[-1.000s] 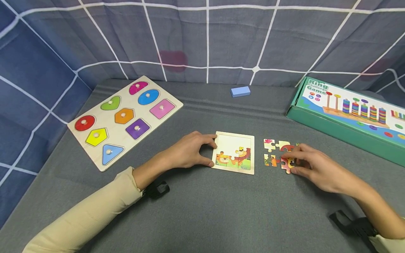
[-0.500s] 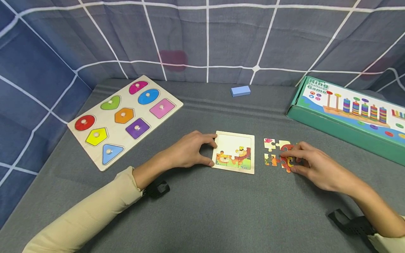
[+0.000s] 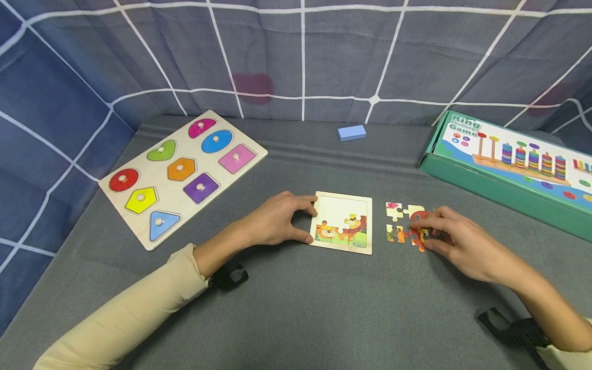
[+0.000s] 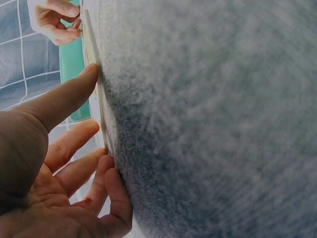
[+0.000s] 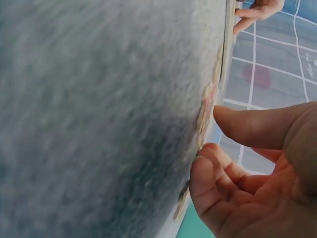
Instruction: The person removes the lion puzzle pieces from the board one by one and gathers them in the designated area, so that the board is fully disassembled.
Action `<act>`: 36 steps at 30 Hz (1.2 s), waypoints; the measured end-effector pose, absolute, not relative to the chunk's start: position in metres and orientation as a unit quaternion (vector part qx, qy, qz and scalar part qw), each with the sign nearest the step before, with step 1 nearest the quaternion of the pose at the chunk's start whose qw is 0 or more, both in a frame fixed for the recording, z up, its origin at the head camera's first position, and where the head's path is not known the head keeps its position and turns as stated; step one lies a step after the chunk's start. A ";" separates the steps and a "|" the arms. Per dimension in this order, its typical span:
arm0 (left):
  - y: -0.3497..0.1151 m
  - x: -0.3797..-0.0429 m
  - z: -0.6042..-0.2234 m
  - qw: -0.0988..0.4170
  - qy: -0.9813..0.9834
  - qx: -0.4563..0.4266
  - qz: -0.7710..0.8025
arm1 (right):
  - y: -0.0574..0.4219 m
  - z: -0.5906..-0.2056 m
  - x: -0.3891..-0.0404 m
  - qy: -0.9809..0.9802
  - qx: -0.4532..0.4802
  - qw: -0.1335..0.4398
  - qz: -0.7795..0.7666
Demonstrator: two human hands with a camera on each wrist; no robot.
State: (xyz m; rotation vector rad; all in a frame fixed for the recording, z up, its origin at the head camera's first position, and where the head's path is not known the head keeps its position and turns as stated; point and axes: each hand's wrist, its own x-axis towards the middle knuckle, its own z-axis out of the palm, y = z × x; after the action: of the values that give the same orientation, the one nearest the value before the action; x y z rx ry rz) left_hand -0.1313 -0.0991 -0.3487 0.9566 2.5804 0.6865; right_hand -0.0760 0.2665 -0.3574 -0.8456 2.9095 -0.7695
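In the head view, my left hand (image 3: 277,218) touches the left edge of a square wooden puzzle tray (image 3: 339,250), thumb low and fingertips higher up. Joined jigsaw pieces with yellow animal pictures (image 3: 342,234) fill the tray's lower part and right side; its upper left shows a pale bare base. Right of the tray lie several loose jigsaw pieces (image 3: 394,210). My right hand (image 3: 462,244) pinches a red and yellow jigsaw piece (image 3: 420,239) between thumb and fingers, low over the table. The hand partly hides this piece and those behind it.
A wooden board with coloured knobbed shapes (image 3: 185,198) lies at the left. A blue block (image 3: 351,133) sits near the back, before the grid-patterned cloth (image 3: 333,61). At the right stands a green ring game box (image 3: 499,195). Grey cloth (image 3: 324,313) covers the table.
The jigsaw piece at my right fingertips has turned and shifted slightly, showing more red than a second ago. My left hand and the tray have stayed in place.
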 end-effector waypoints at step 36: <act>-0.100 -0.132 -0.348 0.160 0.899 0.328 0.240 | 0.163 -0.348 -0.092 0.924 -0.258 0.096 -0.265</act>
State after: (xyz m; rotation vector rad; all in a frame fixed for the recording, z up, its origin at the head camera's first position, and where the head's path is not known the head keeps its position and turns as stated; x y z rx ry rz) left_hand -0.1323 -0.0995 -0.3484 0.9383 2.5705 0.6863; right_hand -0.0918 0.1626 -0.3476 -0.7648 2.7375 -0.7849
